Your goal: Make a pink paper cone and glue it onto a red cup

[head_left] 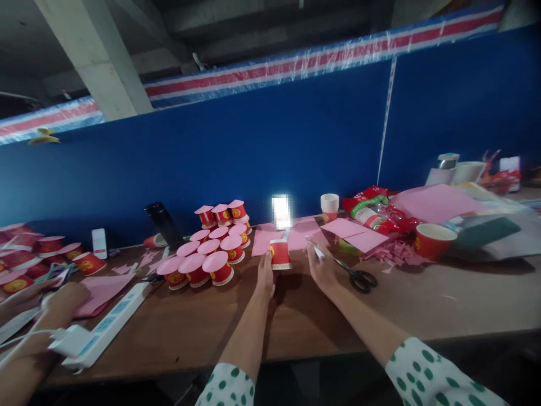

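In the middle of the table my left hand grips a red paper cup from its left side. The cup is upside down, its patterned rim at the bottom, and a pale strip shows above it. To the right, apart from the cup, my right hand is closed on a white pen-like stick; its exact kind is unclear. Pink paper sheets lie behind the cup. Black-handled scissors rest just right of my right hand.
Left stand several upturned red cups with pink paper tops, a black bottle and a white power strip. A co-worker's hands are at far left. Right are pink scraps, a red cup and a lit phone behind.
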A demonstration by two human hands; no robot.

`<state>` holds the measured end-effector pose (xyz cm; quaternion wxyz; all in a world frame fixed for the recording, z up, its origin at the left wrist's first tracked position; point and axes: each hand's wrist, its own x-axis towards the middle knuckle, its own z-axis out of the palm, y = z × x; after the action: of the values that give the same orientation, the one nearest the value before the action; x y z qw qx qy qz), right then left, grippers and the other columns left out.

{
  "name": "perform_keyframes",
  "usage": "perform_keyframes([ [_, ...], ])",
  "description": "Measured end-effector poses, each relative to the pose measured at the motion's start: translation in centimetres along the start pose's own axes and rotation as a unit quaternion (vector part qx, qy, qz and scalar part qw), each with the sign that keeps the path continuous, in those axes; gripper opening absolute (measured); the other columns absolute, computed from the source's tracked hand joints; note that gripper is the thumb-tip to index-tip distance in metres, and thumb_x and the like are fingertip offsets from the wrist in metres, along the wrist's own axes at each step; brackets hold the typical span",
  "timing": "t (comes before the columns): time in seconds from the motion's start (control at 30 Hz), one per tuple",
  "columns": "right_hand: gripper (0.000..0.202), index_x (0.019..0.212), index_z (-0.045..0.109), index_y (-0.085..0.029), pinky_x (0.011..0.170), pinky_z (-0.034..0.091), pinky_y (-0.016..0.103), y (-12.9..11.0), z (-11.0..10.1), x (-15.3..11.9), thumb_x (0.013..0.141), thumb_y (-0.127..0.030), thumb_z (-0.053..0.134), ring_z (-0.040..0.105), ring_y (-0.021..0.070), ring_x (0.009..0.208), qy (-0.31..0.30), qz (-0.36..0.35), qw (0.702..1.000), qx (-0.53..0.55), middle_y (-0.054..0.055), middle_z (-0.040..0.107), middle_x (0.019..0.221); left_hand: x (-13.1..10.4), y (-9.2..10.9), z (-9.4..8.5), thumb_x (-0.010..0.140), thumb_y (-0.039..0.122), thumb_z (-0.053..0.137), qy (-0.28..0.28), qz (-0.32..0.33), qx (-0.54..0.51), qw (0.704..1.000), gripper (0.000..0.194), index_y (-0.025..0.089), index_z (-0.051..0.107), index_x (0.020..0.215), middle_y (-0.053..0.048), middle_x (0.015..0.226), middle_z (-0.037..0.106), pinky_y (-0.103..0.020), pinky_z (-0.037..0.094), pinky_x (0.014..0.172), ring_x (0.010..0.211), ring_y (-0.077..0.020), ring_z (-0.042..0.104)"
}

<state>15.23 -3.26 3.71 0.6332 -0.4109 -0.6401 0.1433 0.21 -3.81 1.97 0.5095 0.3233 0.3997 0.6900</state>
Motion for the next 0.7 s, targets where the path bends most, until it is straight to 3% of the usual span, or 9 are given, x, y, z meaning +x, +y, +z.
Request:
perform_keyframes([
  [0.17, 0.027, 0.107, 0.055, -0.018, 0.083, 0.044, 0.030, 1.6, 0.8, -0.8, 0.087, -0.021, 0.037, 0.058, 0.0183, 0.096, -0.090, -0.042, 0.986, -0.135, 0.007, 0.063, 0.105, 0.0, 0.2, 0.0, 0.072, 0.047, 0.059, -0.019, -0.025, -0.047, 0.998, 0.041, 0.014, 0.057, 0.096, -0.005, 0.083, 0.063, -0.027, 0.048, 0.063, 0.064, -0.0120, 0.059],
  [0.43, 0.049, 0.122, 0.045, -0.017, 0.087, 0.040, 0.028, 1.8, 1.7, -1.3, 0.074, -0.008, 0.044, 0.052, 0.0196, 0.103, -0.205, -0.027, 0.935, -0.290, 0.008, 0.059, 0.112, -0.3, 0.6, 0.0, 0.072, 0.043, 0.061, -0.036, -0.015, -0.072, 0.997, 0.037, 0.015, 0.058, 0.096, -0.004, 0.085, 0.064, -0.027, 0.049, 0.065, 0.067, -0.0125, 0.060],
  [0.7, 0.058, 0.127, 0.040, -0.014, 0.085, 0.037, 0.029, 0.9, 2.0, -1.2, 0.070, -0.008, 0.048, 0.050, 0.0215, 0.103, -0.281, -0.042, 0.889, -0.359, 0.011, 0.058, 0.111, -0.3, 0.9, 0.0, 0.072, 0.043, 0.061, -0.037, -0.041, -0.096, 0.994, 0.038, 0.012, 0.059, 0.094, -0.006, 0.083, 0.065, -0.028, 0.050, 0.067, 0.069, -0.0150, 0.062],
])
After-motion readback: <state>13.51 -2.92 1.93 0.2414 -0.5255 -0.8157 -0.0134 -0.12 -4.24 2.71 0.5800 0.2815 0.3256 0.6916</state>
